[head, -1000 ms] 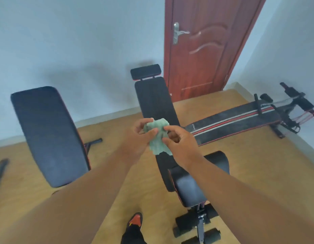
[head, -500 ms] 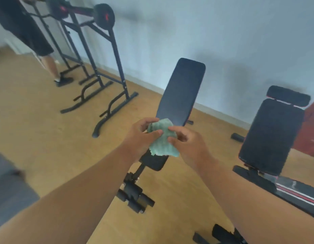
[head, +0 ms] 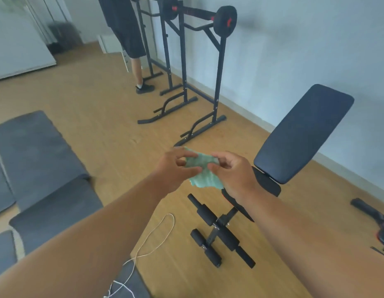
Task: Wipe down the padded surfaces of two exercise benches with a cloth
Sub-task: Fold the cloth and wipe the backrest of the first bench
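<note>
Holding a light-green cloth (head: 202, 172) up in mid-air w/ both hands: left hand (head: 176, 168) pinches its left edge btwn thumb and fingertips, right hand (head: 235, 174) pinches the right edge, fingers curled. Cloth is crumpled, lower part hangs below the hands, above the floor and in front of the bench's seat end.

Bench (head: 302, 134) sits to the right: dark padded backrest tilted up toward the wall, seat pad mostly hidden behind right hand and forearm, black foam leg rollers (head: 221, 231) at the near end. No readable brand or label on the pads; blur too strong to tell.

Far right edge: part of another black frame (head: 371, 214), cut off, can't tell what it is. Barbell rack (head: 182, 61) by the wall carries a bar w/ black plates w/ red marks, not legible. Another person (head: 130, 35) stands beside it, upper body out of frame. Grey mats (head: 40, 160) lie at left, partly cut off. White cord (head: 156, 239) loops on the floor, its end covered by left forearm.
</note>
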